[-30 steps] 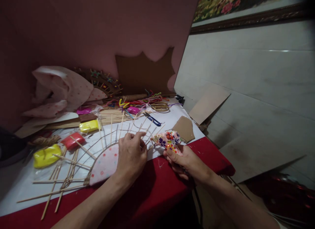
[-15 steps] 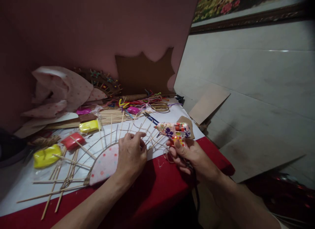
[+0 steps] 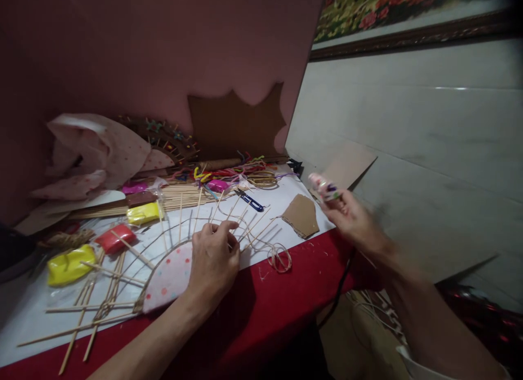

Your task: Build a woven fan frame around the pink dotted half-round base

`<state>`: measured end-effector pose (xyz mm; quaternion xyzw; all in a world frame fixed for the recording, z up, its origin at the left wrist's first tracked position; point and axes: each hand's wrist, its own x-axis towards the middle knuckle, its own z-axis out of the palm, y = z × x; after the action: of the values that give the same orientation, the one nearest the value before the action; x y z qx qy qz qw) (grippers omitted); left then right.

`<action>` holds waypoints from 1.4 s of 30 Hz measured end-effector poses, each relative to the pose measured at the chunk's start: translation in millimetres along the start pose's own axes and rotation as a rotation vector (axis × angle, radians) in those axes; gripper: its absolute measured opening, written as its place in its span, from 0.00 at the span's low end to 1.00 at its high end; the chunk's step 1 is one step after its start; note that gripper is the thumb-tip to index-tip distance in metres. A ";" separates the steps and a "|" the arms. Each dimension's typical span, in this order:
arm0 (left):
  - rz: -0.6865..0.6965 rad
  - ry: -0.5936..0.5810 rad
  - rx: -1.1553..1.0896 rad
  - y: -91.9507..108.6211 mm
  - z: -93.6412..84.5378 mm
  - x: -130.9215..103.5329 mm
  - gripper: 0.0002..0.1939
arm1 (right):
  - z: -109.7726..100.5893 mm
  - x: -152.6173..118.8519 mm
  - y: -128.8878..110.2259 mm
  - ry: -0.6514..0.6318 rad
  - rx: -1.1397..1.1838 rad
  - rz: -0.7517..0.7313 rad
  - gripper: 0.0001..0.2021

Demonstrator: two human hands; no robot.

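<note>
A half-disc covered in dotted pink fabric lies near the table's front edge, with thin wooden sticks radiating from its curved rim. My left hand is over its right part, fingers curled down at the rim; the fingertips are partly hidden. Twine runs in an arc among the sticks, and its loose coil lies to the right. Out past the table's right edge, my right hand grips a flower-patterned glue gun, blurred by motion, its dark cable hanging below.
Blue thread snips and a cardboard scrap lie on the white sheet. Yellow and red clay packs sit at left. Behind are bundled sticks, colourful pipe cleaners and upright cut cardboard.
My right hand has carried the glue gun away from the sticks, rightward and up beyond the table edge, uncovering the cardboard scrap. My left hand stays at the half-disc.
</note>
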<state>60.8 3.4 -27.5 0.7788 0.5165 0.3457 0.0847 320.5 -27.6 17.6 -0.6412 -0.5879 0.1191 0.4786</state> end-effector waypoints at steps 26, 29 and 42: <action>-0.006 0.043 -0.019 6.3 -7.1 1.3 0.13 | 107.3 -59.6 -36.8 -0.234 -0.319 -0.196 0.03; -0.003 0.044 -0.019 6.7 -7.5 1.3 0.13 | 104.4 -58.3 -36.2 -0.253 -0.239 -0.190 0.08; 0.000 0.039 -0.020 5.4 -6.0 1.1 0.12 | 94.7 -55.0 -40.7 -0.153 -0.240 -0.313 0.03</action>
<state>61.3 0.5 -19.8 0.7711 0.5144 0.3659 0.0825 211.3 -36.6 -22.9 -0.5836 -0.7247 0.0208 0.3656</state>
